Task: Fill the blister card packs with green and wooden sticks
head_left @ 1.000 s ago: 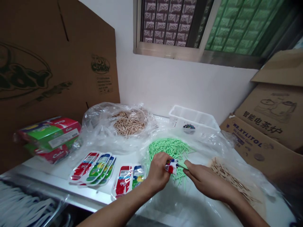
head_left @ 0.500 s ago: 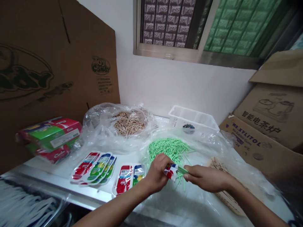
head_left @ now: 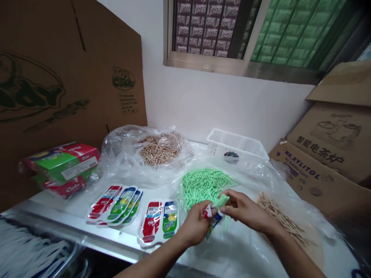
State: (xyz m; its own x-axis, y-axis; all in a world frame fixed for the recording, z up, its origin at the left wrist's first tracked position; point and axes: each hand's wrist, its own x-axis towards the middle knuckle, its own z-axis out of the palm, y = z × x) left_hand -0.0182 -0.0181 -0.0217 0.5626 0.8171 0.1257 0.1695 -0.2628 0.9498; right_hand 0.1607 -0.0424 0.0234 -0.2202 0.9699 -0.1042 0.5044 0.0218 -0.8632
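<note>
My left hand [head_left: 194, 226] is closed around a small printed candy packet [head_left: 217, 219] in red, white and blue, its lower part hidden by the fingers. My right hand [head_left: 249, 210] pinches a bunch of thin green sticks [head_left: 222, 201] at the packet's upper end. Whether the sticks are inside the packet or against it, I cannot tell. Just behind both hands lies a loose heap of green sticks [head_left: 201, 184] on clear plastic. Left of my left hand, bottle-shaped Cola and Sprite packets [head_left: 151, 226] lie flat, with more overlapping packets [head_left: 121, 206] farther left.
Brown sticks [head_left: 158, 154] fill an open plastic bag at the back. A white plastic tray [head_left: 246, 148] stands against the wall. On the right, a shallow basket [head_left: 314, 251] holds more brown sticks, beside cardboard boxes [head_left: 327, 162]. Wrapped display boxes [head_left: 69, 162] sit at left.
The packet in my left hand has tipped, its upper end now higher, and that hand has lowered slightly. My right hand's fingers have come up around the green sticks, which now point upward.
</note>
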